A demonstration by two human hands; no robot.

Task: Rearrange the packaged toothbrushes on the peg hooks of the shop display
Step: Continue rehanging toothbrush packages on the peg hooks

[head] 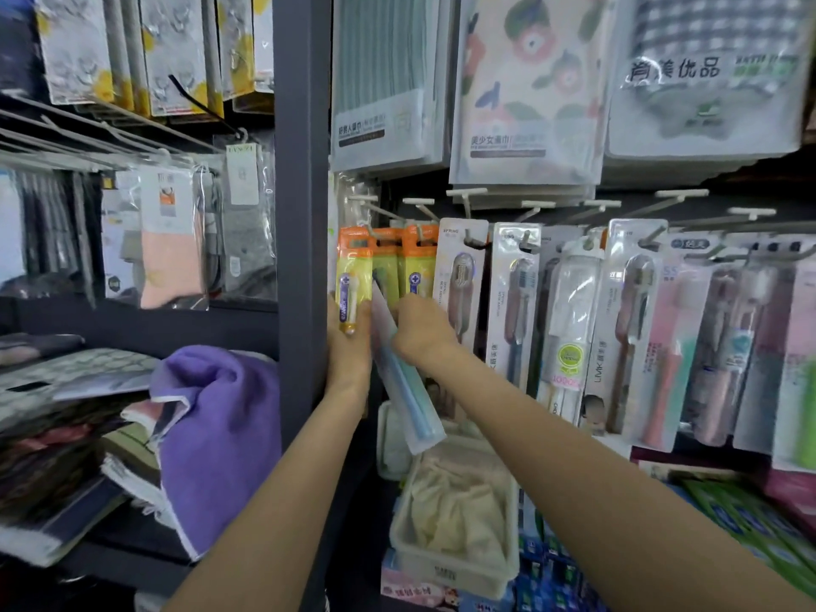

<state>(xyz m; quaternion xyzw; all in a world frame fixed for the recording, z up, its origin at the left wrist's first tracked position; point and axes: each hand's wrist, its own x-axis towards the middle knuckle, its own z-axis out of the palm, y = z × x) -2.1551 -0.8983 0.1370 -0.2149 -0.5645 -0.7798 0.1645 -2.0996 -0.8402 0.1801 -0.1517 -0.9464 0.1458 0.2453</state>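
Orange-and-yellow blister pack (353, 276), hanging at the row's left end, is pinched by the left hand (349, 342), while the right hand (421, 326) clasps a tilted clear toothbrush pack (404, 368); both look light, slippery, best held by card edges.

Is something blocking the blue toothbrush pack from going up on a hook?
Yes. The right hand holds the clear pack of blue toothbrushes tilted below the hooks; orange-and-yellow toothbrush packs already hang right above it, one gripped by the left hand.
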